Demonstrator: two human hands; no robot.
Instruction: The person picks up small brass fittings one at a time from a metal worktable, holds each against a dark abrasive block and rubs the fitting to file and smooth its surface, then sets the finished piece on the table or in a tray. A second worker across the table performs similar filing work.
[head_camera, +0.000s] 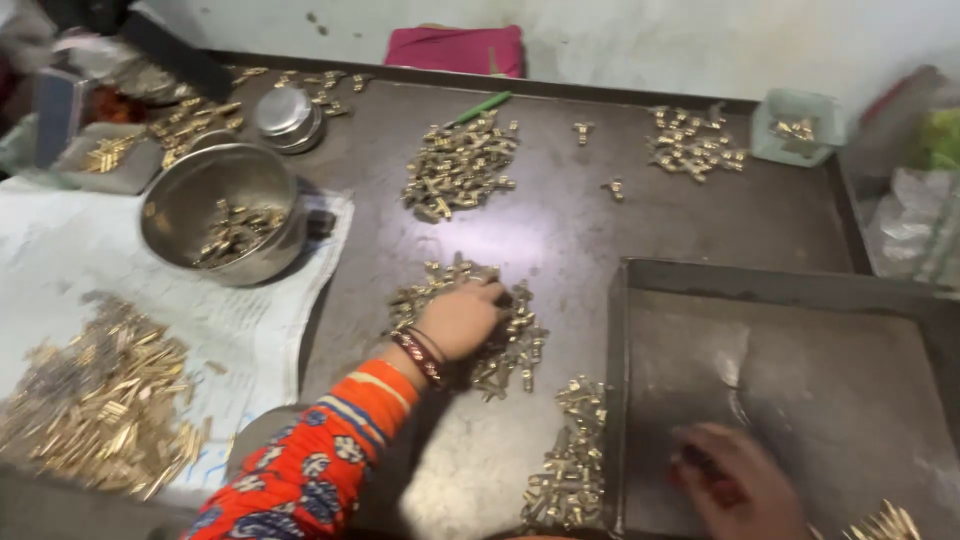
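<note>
In the metal tray (640, 400) at the worktop's near right corner, the right hand (735, 480) is blurred; its grip cannot be told. Farther in, the left hand (465, 318) cups spread fingers over a mid-worktop heap of brass fittings (515, 340); sweeping small handfuls seems safest against scattering.

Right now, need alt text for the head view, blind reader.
The left hand rests on a heap of small brass fittings on a dark metal table, while the blurred right hand lies in a shallow dark metal tray. A round steel bowl holds more fittings.
</note>
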